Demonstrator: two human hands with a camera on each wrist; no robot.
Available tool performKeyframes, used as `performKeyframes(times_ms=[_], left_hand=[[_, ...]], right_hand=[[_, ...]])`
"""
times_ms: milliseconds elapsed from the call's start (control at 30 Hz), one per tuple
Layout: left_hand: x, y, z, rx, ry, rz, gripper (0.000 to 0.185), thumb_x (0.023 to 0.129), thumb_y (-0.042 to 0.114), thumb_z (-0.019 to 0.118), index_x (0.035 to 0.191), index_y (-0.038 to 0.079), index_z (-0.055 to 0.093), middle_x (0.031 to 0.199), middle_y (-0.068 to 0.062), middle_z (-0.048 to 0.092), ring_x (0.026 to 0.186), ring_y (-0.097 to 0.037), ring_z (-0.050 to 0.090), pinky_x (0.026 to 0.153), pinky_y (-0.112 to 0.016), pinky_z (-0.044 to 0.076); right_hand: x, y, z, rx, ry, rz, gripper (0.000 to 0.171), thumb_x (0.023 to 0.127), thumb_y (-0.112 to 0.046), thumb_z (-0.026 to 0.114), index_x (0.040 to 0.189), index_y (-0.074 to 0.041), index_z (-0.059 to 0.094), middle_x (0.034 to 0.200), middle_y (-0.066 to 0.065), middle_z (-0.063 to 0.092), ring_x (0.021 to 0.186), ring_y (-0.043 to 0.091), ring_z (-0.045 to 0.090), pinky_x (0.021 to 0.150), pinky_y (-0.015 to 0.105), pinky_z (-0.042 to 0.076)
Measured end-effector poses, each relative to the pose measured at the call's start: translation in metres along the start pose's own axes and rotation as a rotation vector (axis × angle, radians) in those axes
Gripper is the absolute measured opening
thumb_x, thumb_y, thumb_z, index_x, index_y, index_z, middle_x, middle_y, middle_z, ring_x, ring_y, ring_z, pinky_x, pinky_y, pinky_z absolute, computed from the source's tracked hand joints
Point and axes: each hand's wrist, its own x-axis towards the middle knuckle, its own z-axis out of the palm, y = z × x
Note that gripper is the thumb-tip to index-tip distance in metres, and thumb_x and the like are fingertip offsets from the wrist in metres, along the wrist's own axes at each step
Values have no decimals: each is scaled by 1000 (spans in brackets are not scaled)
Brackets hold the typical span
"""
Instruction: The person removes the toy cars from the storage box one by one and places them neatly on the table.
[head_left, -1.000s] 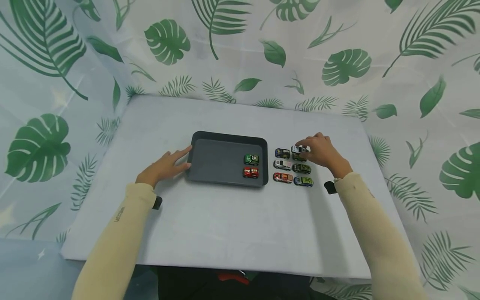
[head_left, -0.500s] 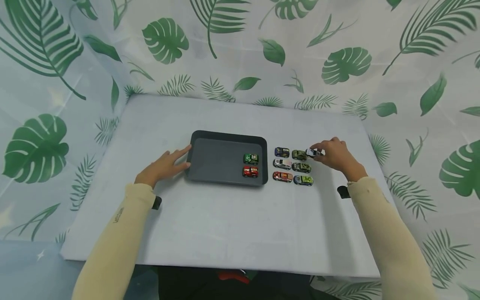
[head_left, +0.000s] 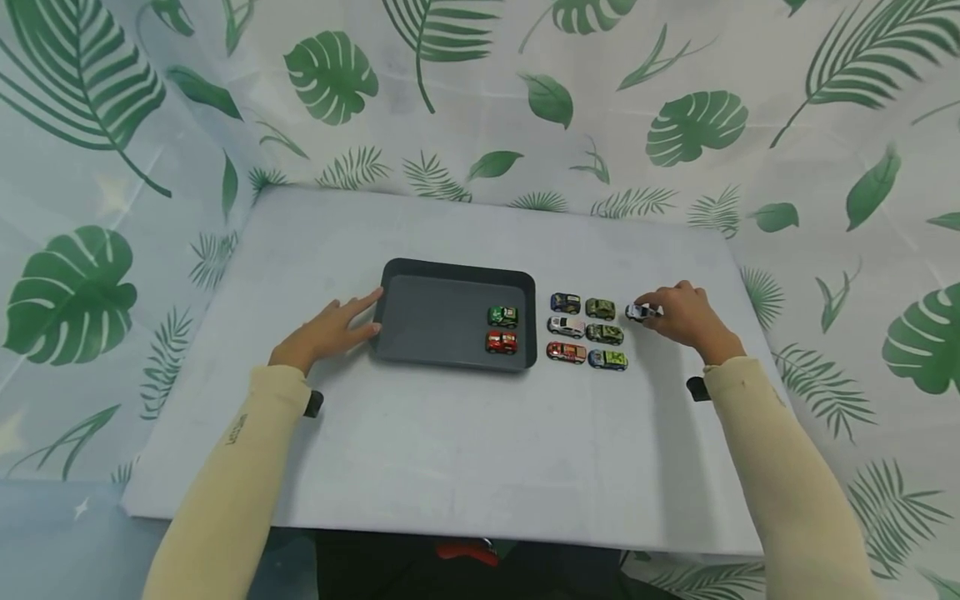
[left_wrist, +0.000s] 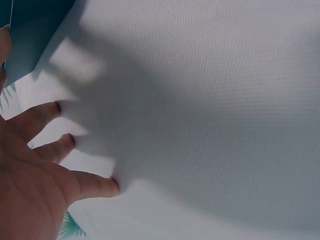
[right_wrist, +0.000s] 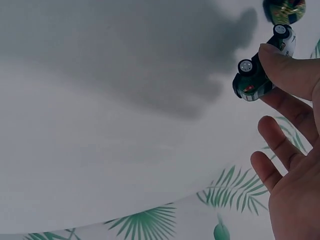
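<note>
White-clothed table (leaf-print curtain behind).

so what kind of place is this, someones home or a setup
Most likely a staged recording booth, not a home: a leaf-print backdrop wraps round a cloth-covered table that holds only a dark tray and neat rows of toy cars.

I see a tray mid-worktop, two cars in its right end. Left hand rests at the tray's left edge. Right of the tray sits a block of six cars; right of that, right hand pinches one car.
</note>
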Motion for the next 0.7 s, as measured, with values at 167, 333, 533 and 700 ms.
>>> performKeyframes(times_ms=[167, 333, 533, 700], left_hand=[[2, -4, 0, -4, -2, 2, 74, 113, 49, 51, 174, 32, 13, 176, -24, 9, 160, -52, -5, 118, -83, 6], [3, -6, 0, 4, 4, -6, 74, 113, 48, 52, 174, 33, 13, 176, -24, 10, 160, -52, -5, 118, -82, 6], [4, -5, 0, 0, 0, -10, 74, 113, 49, 52, 174, 34, 13, 177, -22, 10, 161, -51, -4, 119, -81, 6], [6, -5, 1, 1, -3, -9, 75, 113, 51, 52, 174, 33, 13, 177, -22, 10, 160, -52, -4, 119, -81, 6]], right_hand=[[1, 7, 5, -40, -20, 12, 35, 94, -3, 79, 128, 4, 74, 121, 28, 73, 111, 52, 54, 90, 67, 41], [3, 10, 9, -70, -6, 7, 35, 91, 0, 81, 125, 3, 76, 116, 27, 74, 112, 52, 55, 93, 68, 41], [6, 9, 10, -100, 7, -8, 33, 90, 3, 81, 123, 1, 78, 112, 24, 74, 111, 50, 57, 94, 69, 41], [10, 10, 13, -109, 12, -6, 34, 89, 3, 81, 123, 0, 78, 114, 24, 74, 113, 50, 57, 95, 69, 41]])
